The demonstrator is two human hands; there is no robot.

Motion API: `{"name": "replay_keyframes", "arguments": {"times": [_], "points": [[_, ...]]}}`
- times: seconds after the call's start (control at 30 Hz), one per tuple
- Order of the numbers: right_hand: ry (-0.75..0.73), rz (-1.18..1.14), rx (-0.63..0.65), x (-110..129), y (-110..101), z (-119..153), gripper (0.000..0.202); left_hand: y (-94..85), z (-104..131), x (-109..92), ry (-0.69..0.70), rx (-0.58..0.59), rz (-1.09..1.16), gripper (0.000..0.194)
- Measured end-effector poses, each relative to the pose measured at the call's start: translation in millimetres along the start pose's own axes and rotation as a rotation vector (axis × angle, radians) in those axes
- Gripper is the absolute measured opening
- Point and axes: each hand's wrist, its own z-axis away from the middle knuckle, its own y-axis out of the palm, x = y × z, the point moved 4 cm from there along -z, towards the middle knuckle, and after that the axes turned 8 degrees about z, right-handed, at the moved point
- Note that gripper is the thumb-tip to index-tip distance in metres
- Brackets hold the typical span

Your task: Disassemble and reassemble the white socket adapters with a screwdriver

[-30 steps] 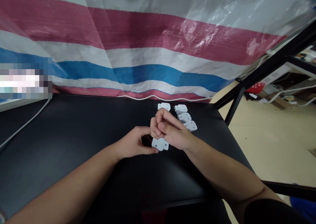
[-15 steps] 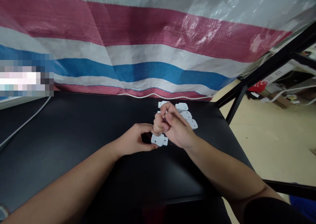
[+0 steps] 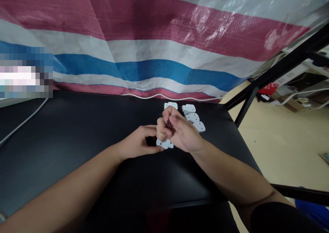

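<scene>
My left hand (image 3: 138, 142) is closed on a small white plastic housing (image 3: 162, 144) with round holes, pinching it between thumb and fingers at the black table. Directly above that housing, my right hand (image 3: 177, 128) is curled into a fist and covers part of it. Inside the fist a dark reddish handle (image 3: 168, 124) shows its end; the rest of it is hidden by the fingers. Beyond my right hand stand more white housings (image 3: 193, 117) of the same kind, in two columns, some with thin metal pins. My right hand partly covers the nearer column.
The black tabletop (image 3: 77, 123) ends at a striped plastic sheet (image 3: 154, 48) at the back. A white cable (image 3: 159, 96) runs along the sheet's foot. To the right is a black metal frame (image 3: 246, 102). At the left, a grey cable (image 3: 28, 120) leads from a blurred-out object.
My right hand now covers more of the held housing, and the dark reddish handle shows more clearly in the fist. My left hand keeps its grip. The whole view has shifted slightly.
</scene>
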Motion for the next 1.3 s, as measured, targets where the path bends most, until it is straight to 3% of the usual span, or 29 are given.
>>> {"name": "replay_keyframes", "arguments": {"times": [0.2,0.37,0.63,0.87,0.97,1.1,1.3], "points": [[0.017,0.026,0.036,-4.2,1.5,1.5,0.029,-0.6,1.9,3.3,0.012,-0.014,0.0,0.018],[-0.121,0.213,0.054,-2.5,-8.1,3.7,0.023,-1.1,1.1,2.0,0.013,-0.011,-0.007,0.017],[-0.377,0.612,-0.279,7.3,-16.2,9.5,0.031,0.8,0.7,1.9,-0.009,0.033,0.01,0.014],[-0.487,0.95,-0.525,19.1,-8.4,20.6,0.045,0.3,1.3,2.6,-0.006,0.025,-0.033,0.013],[-0.494,0.969,-0.488,21.8,-3.8,20.6,0.042,0.5,1.4,2.6,-0.005,0.024,-0.037,0.014],[-0.315,0.742,-0.404,15.8,-9.2,17.9,0.026,0.7,0.8,2.6,0.0,0.011,-0.023,0.016],[-0.191,0.449,-0.094,12.0,-14.7,10.6,0.017,-0.2,1.7,4.0,0.004,0.001,-0.006,0.016]]}}
